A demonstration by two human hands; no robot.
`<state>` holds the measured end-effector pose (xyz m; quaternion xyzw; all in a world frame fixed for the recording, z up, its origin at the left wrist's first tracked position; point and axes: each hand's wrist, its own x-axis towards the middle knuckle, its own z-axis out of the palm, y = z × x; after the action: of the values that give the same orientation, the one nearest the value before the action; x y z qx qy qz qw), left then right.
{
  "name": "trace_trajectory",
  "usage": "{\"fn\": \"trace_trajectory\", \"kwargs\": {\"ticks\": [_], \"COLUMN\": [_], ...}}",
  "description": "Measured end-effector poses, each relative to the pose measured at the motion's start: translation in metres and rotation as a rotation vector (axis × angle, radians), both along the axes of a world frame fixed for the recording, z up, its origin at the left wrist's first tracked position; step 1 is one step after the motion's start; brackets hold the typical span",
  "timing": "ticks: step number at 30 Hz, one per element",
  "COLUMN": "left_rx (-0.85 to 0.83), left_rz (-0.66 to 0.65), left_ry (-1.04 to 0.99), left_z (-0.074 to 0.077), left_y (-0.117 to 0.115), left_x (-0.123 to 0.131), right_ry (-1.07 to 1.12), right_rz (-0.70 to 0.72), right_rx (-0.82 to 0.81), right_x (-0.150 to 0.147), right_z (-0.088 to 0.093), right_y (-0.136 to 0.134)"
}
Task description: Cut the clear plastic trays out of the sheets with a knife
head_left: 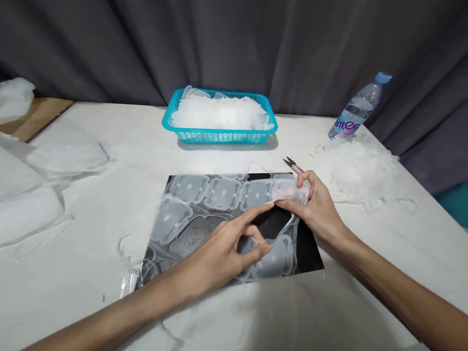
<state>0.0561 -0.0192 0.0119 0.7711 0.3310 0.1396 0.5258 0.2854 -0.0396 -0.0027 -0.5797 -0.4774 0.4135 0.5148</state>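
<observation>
A black sheet lies on the white table, with a connected set of translucent, frosted plastic pieces spread over it. At the sheet's upper right corner my right hand is closed, pinching one of these pieces between thumb and fingers. Thread snips with dark blades point up and left just beyond those fingers; whether the hand also grips their handle is hidden. My left hand lies over the middle of the sheet, open, its index fingertip stretched to the lower edge of the pinched piece.
A blue basket full of white translucent pieces stands at the back. To the right are a heap of clear plastic scraps and a tilted water bottle. Plastic bags lie at the left. A grey curtain hangs behind the table.
</observation>
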Motion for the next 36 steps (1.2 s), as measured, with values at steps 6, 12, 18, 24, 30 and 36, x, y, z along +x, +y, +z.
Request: {"fn": "trace_trajectory", "kwargs": {"ticks": [6, 12, 18, 24, 30, 36], "left_rx": [0.009, -0.007, 0.058, 0.124, 0.111, 0.214], "left_rz": [0.106, 0.147, 0.056, 0.091, 0.023, -0.06], "left_ry": [0.071, 0.094, 0.13, 0.18, 0.109, 0.06], "left_z": [0.009, 0.013, 0.018, 0.014, -0.001, 0.001], "left_y": [-0.002, -0.002, 0.0, -0.001, -0.005, -0.01], "left_x": [0.005, 0.02, 0.022, 0.03, 0.034, 0.032], "right_ry": [0.124, 0.038, 0.017, -0.085, -0.277, -0.357], "right_rz": [0.341, 0.605, 0.697, 0.62, 0.626, 0.754], "right_rx": [-0.21, -0.339, -0.375, -0.313, -0.313, -0.356], "right_x": [0.011, 0.035, 0.043, 0.041, 0.044, 0.049], "right_z": [0.016, 0.041, 0.043, 0.039, 0.043, 0.05], "right_y": [0.0, 0.0, 0.001, 0.001, -0.003, -0.01]}}
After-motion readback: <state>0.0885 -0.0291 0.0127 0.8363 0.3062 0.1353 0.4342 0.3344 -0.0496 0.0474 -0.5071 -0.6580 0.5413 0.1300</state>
